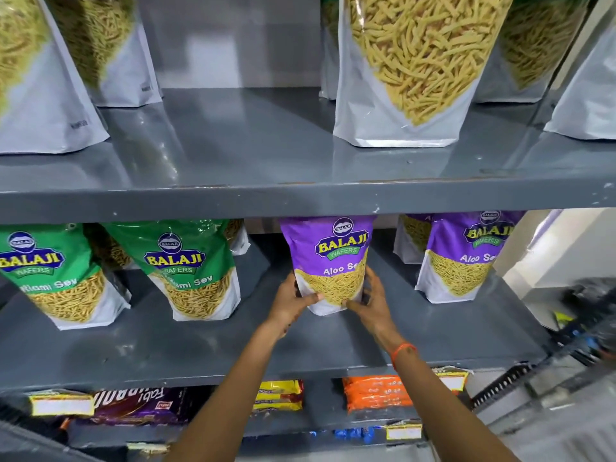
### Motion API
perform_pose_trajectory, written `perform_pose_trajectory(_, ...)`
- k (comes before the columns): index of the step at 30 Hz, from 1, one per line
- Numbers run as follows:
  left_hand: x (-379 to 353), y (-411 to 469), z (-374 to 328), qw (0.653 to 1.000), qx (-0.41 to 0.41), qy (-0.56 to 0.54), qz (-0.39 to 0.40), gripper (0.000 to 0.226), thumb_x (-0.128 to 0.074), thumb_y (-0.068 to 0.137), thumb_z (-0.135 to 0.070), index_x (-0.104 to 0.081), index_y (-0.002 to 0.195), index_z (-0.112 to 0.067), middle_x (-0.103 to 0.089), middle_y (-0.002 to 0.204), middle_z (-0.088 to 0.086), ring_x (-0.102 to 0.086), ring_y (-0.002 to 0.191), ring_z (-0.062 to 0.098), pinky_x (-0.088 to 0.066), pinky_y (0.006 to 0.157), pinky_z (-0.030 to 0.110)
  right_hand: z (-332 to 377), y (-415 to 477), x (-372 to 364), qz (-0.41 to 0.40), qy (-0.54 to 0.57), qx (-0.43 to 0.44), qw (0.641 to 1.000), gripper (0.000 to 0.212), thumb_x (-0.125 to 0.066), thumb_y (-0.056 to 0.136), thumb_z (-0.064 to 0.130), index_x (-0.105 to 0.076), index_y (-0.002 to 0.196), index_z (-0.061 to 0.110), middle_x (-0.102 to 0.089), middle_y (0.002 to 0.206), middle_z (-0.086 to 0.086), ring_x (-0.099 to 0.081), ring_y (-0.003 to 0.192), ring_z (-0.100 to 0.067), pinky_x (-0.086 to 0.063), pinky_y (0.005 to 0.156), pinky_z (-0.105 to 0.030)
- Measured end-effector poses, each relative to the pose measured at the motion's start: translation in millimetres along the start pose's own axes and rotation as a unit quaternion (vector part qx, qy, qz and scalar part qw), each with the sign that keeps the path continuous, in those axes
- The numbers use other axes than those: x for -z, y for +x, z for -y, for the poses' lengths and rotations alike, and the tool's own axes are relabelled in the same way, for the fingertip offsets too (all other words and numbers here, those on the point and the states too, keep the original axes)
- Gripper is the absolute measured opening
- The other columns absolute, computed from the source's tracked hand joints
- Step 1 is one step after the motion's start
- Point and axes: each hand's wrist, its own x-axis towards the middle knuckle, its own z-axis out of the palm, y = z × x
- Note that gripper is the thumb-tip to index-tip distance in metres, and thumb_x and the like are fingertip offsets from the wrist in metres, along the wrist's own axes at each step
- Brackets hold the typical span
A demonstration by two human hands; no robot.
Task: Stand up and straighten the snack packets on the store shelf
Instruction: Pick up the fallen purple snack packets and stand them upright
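Observation:
A purple Aloo Sev packet (pixel 330 261) stands upright on the middle grey shelf (pixel 200 348). My left hand (pixel 290 300) grips its lower left side and my right hand (pixel 371 303) grips its lower right side, thumbs across the front. A second purple packet (pixel 466 258) stands to the right, with another behind it. Two green sev packets (pixel 190 271) (pixel 50 278) stand to the left, leaning slightly. On the upper shelf (pixel 233 145) stand tall white pouches (pixel 406 68) of yellow sticks.
The shelf below holds brown biscuit packs (pixel 140 403), yellow packs (pixel 278 393) and orange packs (pixel 376 393), with price tags on the shelf edge. A white wall and dark clutter (pixel 586 311) lie to the right. Bare shelf lies between the packets.

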Motion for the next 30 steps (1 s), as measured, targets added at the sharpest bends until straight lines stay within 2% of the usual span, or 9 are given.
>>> perform_pose_trajectory(3, 6.7, 5.0, 0.4, 1.000, -0.011, 0.010, 0.008, 0.055, -0.067, 0.076, 0.007, -0.046, 0.126, -0.003, -0.061, 0.123, 0.016, -0.058, 0.107, 0.025, -0.046, 0.096, 0.041, -3.4, -0.3, -8.6, -0.035, 0.002, -0.001, 0.999, 0.080, -0.075, 0.068, -0.010, -0.036, 0.134, 0.011, -0.042, 0.135, -0.015, -0.047, 0.126, -0.033, -0.044, 0.104, -0.053)
perform_pose_trajectory(9, 14.8, 6.9, -0.7, 0.998, -0.010, 0.024, 0.051, 0.060, -0.061, 0.081, 0.007, -0.038, 0.134, -0.007, -0.050, 0.139, 0.019, -0.052, 0.119, 0.023, -0.040, 0.108, 0.043, -5.2, -7.1, -19.1, -0.079, -0.028, 0.015, 0.996, 0.079, -0.077, 0.068, -0.004, -0.037, 0.135, 0.010, -0.039, 0.121, 0.000, -0.047, 0.124, -0.033, -0.045, 0.103, -0.053)
perform_pose_trajectory(13, -0.4, -6.3, -4.8, 0.993, -0.049, 0.101, -0.043, 0.086, -0.065, 0.083, -0.012, -0.008, 0.147, -0.015, -0.020, 0.158, 0.007, -0.023, 0.144, 0.021, -0.026, 0.118, 0.040, 0.9, -15.4, -14.7, -0.115, -0.098, 0.045, 0.988, 0.086, -0.079, 0.071, 0.015, -0.029, 0.141, 0.008, -0.038, 0.142, -0.012, -0.037, 0.133, -0.028, -0.031, 0.111, -0.034)
perform_pose_trajectory(17, -37.8, -30.3, -7.1, 0.908, -0.216, 0.296, -0.203, 0.084, -0.052, 0.091, -0.031, 0.014, 0.143, -0.023, 0.015, 0.156, 0.000, 0.015, 0.144, 0.004, 0.007, 0.118, 0.019, 15.7, -27.2, 1.3, -0.199, -0.229, 0.218, 0.928, 0.061, -0.055, 0.089, 0.022, -0.029, 0.141, 0.008, -0.033, 0.151, -0.011, -0.027, 0.140, -0.023, -0.021, 0.115, -0.032)
perform_pose_trajectory(19, -71.4, -36.8, -8.2, 0.881, -0.279, 0.331, -0.190, 0.072, -0.042, 0.095, -0.026, 0.013, 0.141, -0.024, 0.016, 0.152, -0.005, 0.018, 0.141, -0.005, 0.009, 0.118, 0.018, 22.8, -27.5, 18.3, -0.213, -0.270, 0.274, 0.898, 0.054, -0.051, 0.091, 0.017, -0.032, 0.141, 0.007, -0.032, 0.152, -0.011, -0.023, 0.142, -0.020, -0.019, 0.118, -0.032)
perform_pose_trajectory(21, -107.2, -34.7, -8.6, 0.892, -0.297, 0.311, -0.137, 0.063, -0.036, 0.096, -0.024, 0.007, 0.143, -0.022, 0.011, 0.152, -0.007, 0.013, 0.141, -0.007, 0.006, 0.118, 0.017, 25.0, -27.7, 40.7, -0.219, -0.300, 0.309, 0.875, 0.052, -0.053, 0.091, 0.014, -0.034, 0.139, 0.004, -0.030, 0.151, -0.011, -0.019, 0.143, -0.018, -0.018, 0.119, -0.036)
perform_pose_trajectory(25, -169.5, -13.7, -0.2, 0.936, -0.244, 0.248, -0.051, 0.067, -0.047, 0.094, -0.021, -0.004, 0.145, -0.012, -0.001, 0.156, 0.002, -0.002, 0.143, 0.005, 0.001, 0.113, 0.007, 14.8, -28.9, 106.5, -0.286, -0.242, 0.256, 0.891, 0.063, -0.057, 0.087, 0.017, -0.028, 0.141, -0.001, -0.027, 0.150, -0.026, -0.022, 0.141, -0.027, -0.012, 0.119, -0.029)
perform_pose_trajectory(27, -197.8, 4.8, 3.1, 0.963, -0.160, 0.217, -0.019, 0.085, -0.062, 0.085, -0.017, -0.003, 0.145, -0.004, -0.002, 0.158, 0.012, -0.006, 0.143, 0.013, -0.005, 0.110, 0.009, 3.0, -21.2, 149.1, -0.309, -0.198, 0.182, 0.912, 0.073, -0.057, 0.082, 0.019, -0.023, 0.140, -0.009, -0.025, 0.149, -0.031, -0.023, 0.141, -0.035, -0.015, 0.119, -0.038)
perform_pose_trajectory(30, -223.4, 35.5, 7.4, 0.984, -0.039, 0.171, 0.039, 0.100, -0.072, 0.075, -0.003, 0.000, 0.145, -0.001, -0.006, 0.158, 0.016, -0.015, 0.145, 0.024, -0.015, 0.113, 0.024, -15.2, 0.6, 199.2, -0.198, -0.146, 0.055, 0.968, 0.080, -0.064, 0.082, 0.000, -0.013, 0.143, -0.008, -0.018, 0.153, -0.026, -0.020, 0.144, -0.037, -0.019, 0.118, -0.045)
